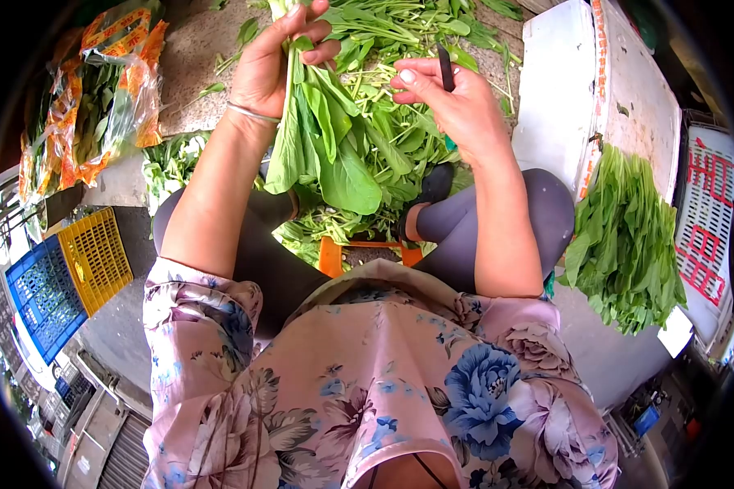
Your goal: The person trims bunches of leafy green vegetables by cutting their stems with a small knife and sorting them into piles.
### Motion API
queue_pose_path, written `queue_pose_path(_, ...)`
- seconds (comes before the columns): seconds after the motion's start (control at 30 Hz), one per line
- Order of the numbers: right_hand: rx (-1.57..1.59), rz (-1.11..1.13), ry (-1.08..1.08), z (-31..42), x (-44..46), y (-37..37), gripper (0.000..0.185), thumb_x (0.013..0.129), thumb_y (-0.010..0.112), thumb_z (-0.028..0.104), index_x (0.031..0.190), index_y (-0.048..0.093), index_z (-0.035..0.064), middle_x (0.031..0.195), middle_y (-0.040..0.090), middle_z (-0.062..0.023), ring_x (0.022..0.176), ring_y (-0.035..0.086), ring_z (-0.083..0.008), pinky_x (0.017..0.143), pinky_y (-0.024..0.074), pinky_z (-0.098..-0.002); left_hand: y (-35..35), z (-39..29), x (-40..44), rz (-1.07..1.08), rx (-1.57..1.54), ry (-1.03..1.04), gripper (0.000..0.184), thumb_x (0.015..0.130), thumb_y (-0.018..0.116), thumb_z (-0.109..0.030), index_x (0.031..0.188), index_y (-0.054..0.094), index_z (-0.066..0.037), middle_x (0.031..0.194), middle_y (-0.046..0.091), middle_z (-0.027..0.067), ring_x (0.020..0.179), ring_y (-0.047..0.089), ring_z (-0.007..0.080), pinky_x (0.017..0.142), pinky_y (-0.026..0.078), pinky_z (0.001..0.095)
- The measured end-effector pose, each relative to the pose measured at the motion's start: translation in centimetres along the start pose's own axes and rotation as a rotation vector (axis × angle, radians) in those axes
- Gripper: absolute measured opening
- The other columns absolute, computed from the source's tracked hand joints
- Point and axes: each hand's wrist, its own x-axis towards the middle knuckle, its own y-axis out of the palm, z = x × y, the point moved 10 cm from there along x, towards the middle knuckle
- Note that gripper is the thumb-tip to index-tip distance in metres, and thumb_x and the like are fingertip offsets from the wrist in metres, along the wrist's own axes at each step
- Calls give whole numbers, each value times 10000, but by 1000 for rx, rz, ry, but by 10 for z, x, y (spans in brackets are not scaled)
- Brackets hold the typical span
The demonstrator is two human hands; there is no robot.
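At the upper middle, my left hand (281,61) is closed round the stems of a leafy green bunch (334,151), whose broad leaves hang down toward my lap. A bracelet circles that wrist. To the right, my right hand (453,94) has its fingers curled round a thin black-handled tool (445,67); the tool's other end is hidden by the hand. The two hands are apart. Loose greens and cut stems (383,33) lie spread beyond and beneath them.
Orange-printed plastic bags (143,81) of greens lie upper left, above yellow (102,253) and blue crates (45,293). On the right, greens (628,244) hang over a white foam box (640,106). An orange stool edge (330,257) shows between my legs.
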Motion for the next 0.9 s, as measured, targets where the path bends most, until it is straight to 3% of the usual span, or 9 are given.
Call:
queue_pose_path(0.2,93,173,-123,24,-12,27,363,794,647,320,999,606,24,759,622,-20,630,565,-65,442,335,-160,3,6,3,-54,0,0,238,786,548,-220,965,545,-63,710,514,36,642,485,191,573,444,320)
queue_pose_path(0.37,94,144,-125,19,-12,30,365,670,779,195,932,596,19,738,499,35,659,468,-30,555,371,-149,-5,7,3,-129,40,15,236,790,542,-204,966,545,-47,765,549,66,730,532,225,669,462,324)
queue_pose_path(0.6,-143,120,-122,12,-10,29,346,659,786,183,870,578,3,684,488,45,580,425,-17,527,367,-160,-11,5,6,-138,11,62,272,747,504,-124,999,536,-27,832,573,113,799,554,267,771,465,368)
queue_pose_path(0.63,-21,123,-73,11,-10,28,302,668,765,130,848,563,-5,669,501,38,592,433,-19,549,397,-178,-11,4,6,-138,10,63,272,747,504,-124,999,536,-27,832,573,113,799,554,267,771,465,368)
queue_pose_path(0.8,-144,-5,-79,13,-8,4,256,691,742,114,848,596,-26,652,522,29,570,436,-17,531,403,-182,-7,5,7,-46,-6,41,289,717,521,-147,969,557,-10,850,602,167,824,579,324,757,467,415)
queue_pose_path(0.9,-201,-72,-121,17,-7,-5,225,712,724,100,878,605,4,677,563,22,576,452,-18,542,378,-172,-12,2,8,-37,127,24,326,797,436,-75,1109,461,14,949,581,129,918,574,263,742,484,333)
